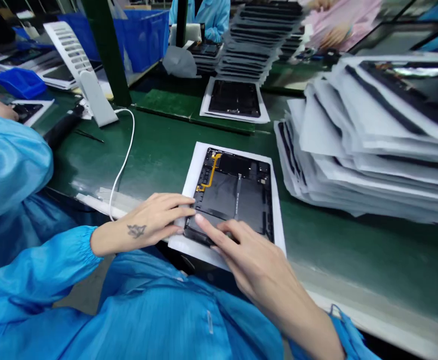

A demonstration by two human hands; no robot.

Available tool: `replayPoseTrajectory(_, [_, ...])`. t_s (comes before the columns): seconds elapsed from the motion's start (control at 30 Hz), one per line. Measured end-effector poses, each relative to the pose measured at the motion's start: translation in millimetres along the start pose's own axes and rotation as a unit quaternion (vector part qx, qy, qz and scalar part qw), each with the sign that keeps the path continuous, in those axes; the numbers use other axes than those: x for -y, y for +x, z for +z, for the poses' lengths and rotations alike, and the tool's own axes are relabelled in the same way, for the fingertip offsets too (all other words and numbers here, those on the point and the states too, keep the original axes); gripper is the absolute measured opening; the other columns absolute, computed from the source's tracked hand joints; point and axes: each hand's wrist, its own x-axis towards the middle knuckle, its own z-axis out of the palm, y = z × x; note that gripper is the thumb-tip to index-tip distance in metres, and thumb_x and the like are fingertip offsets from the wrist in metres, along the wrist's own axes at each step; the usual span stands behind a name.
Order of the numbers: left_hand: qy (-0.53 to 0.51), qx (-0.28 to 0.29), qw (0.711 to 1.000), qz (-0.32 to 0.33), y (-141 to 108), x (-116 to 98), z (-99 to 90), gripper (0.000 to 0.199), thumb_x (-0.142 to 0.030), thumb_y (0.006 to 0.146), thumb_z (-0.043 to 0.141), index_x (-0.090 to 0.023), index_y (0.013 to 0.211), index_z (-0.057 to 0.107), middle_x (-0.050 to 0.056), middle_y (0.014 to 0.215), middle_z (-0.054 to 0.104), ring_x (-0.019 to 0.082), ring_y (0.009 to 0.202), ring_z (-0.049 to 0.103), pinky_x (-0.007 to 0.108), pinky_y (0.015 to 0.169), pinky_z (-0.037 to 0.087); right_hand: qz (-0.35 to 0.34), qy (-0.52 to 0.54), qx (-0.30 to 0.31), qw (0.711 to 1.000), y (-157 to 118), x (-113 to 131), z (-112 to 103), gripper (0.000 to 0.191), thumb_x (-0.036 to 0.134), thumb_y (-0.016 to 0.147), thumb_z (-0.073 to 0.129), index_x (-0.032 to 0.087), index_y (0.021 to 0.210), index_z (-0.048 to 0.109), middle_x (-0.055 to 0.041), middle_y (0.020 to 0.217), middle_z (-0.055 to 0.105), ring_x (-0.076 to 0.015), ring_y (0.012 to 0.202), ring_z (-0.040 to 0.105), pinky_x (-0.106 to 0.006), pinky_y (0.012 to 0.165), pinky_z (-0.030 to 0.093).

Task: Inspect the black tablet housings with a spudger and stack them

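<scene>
A black tablet back housing [222,195] lies open-side up on a white foam sheet [280,225] in front of me. An orange flex cable [213,172] runs along its upper left part, and a thin grey strip [238,197] crosses its middle. My left hand [147,220] is open, its stretched fingertips touching the housing's left edge. Over the lower part of the housing is my right hand [254,255], open, with the index finger reaching toward the lower left edge. Its other fingers are bent and partly hidden. Neither hand visibly holds anything.
To the right stands a tall stack of housings between foam sheets [354,165]. Another housing [234,98] and a leaning stack [258,42] are behind. At left are a white cable [131,135], a white slatted stand [87,85], tweezers [89,135] and a co-worker's blue sleeve [12,165].
</scene>
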Motion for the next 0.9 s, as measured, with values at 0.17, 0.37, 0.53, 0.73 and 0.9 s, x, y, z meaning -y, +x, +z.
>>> replayPoseTrajectory(0.17, [-0.027,-0.023,0.999,0.028,-9.0,6.2,22.0,0.044,-0.033,0.106,0.047,-0.018,0.147,0.047,0.009,0.158,0.044,0.021,0.15,0.034,0.044,0.126,0.026,0.013,0.07,-0.015,0.997,-2.7,0.0,7.1,0.052,0.005,0.099,0.046,0.023,0.148,0.049,-0.007,0.107,0.066,-0.0157,0.092,0.066,-0.025,0.076,0.054])
replayPoseTrajectory(0.37, [-0.036,-0.065,0.997,0.037,-6.9,-0.1,23.4,0.041,-0.032,0.107,0.046,-0.015,0.144,0.051,0.01,0.151,0.053,0.02,0.145,0.045,0.043,0.126,0.029,0.024,0.045,0.004,0.999,2.4,7.8,18.7,0.048,0.001,0.097,0.047,0.021,0.14,0.056,-0.0089,0.109,0.067,-0.0166,0.098,0.068,-0.026,0.082,0.057])
replayPoseTrajectory(0.53, [-0.039,-0.078,0.995,0.047,-6.4,-1.3,21.4,0.039,-0.029,0.106,0.047,-0.011,0.14,0.054,0.011,0.147,0.057,0.021,0.142,0.048,0.044,0.124,0.031,0.002,0.001,-0.03,1.0,7.1,12.6,24.9,0.04,-0.001,0.095,0.051,0.016,0.129,0.062,-0.0101,0.105,0.07,-0.0169,0.092,0.068,-0.026,0.077,0.056])
replayPoseTrajectory(0.73, [-0.045,-0.081,0.995,0.043,-6.8,-1.3,23.3,0.038,-0.031,0.107,0.045,-0.014,0.14,0.054,0.01,0.146,0.058,0.021,0.143,0.047,0.043,0.126,0.028,0.006,0.004,-0.01,1.0,7.0,11.4,23.1,0.038,0.0,0.095,0.05,0.016,0.126,0.063,-0.0105,0.104,0.071,-0.0172,0.092,0.069,-0.027,0.077,0.057])
replayPoseTrajectory(0.9, [-0.051,-0.097,0.993,0.046,-5.4,0.1,27.6,0.036,-0.03,0.106,0.049,-0.014,0.137,0.058,0.011,0.143,0.061,0.022,0.141,0.05,0.044,0.123,0.034,-0.034,-0.066,0.013,0.997,11.7,13.0,19.1,0.035,0.001,0.097,0.046,0.012,0.125,0.063,-0.0122,0.103,0.073,-0.0182,0.085,0.068,-0.028,0.068,0.054])
